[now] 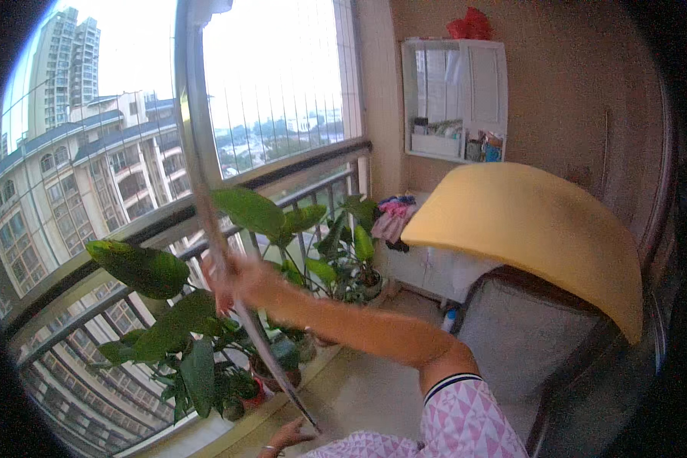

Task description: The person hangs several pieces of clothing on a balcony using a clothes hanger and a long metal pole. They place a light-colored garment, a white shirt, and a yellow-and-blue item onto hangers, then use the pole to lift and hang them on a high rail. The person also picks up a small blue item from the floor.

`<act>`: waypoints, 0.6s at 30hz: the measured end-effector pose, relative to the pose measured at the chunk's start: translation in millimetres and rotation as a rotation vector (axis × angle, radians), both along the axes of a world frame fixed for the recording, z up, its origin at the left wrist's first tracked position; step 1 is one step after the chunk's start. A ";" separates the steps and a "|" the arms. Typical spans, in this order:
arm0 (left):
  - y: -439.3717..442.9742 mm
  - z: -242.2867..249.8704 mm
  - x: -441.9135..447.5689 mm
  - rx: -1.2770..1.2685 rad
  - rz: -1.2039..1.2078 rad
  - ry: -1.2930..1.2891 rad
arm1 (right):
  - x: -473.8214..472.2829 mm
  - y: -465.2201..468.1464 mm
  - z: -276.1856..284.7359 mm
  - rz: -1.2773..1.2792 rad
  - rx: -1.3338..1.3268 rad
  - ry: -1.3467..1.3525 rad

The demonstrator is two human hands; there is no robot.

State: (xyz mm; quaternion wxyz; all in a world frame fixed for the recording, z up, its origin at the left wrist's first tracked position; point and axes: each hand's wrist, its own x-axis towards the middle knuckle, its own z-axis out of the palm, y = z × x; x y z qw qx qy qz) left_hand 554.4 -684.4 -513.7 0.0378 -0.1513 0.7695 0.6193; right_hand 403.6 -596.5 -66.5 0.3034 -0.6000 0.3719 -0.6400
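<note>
A long metal pole [263, 338] runs slanting from the top of the view, in front of the window frame, down to the bottom centre. My right hand [235, 280], blurred, is closed around its middle, with the arm reaching across from the lower right in a pink-and-white patterned sleeve. Low down, my left hand [291, 435], with a band at the wrist, is beside the pole's lower end with thumb and fingers apart; whether it touches the pole is unclear. Large green leaves [140, 269] of potted plants surround the pole behind my right hand.
Plants stand along a ledge by the dark balcony railing [86, 332]. On the right, a curved yellow panel [521, 212] overhangs a grey padded chair [509, 338]. Folded cloths [395, 220] lie on a white cabinet [423, 269]; a white wall cabinet [484, 91] hangs above.
</note>
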 end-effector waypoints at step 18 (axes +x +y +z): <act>30.9 241.3 -7.3 0.320 0.632 0.757 | -87.9 0.0 -392.8 0.212 0.565 0.708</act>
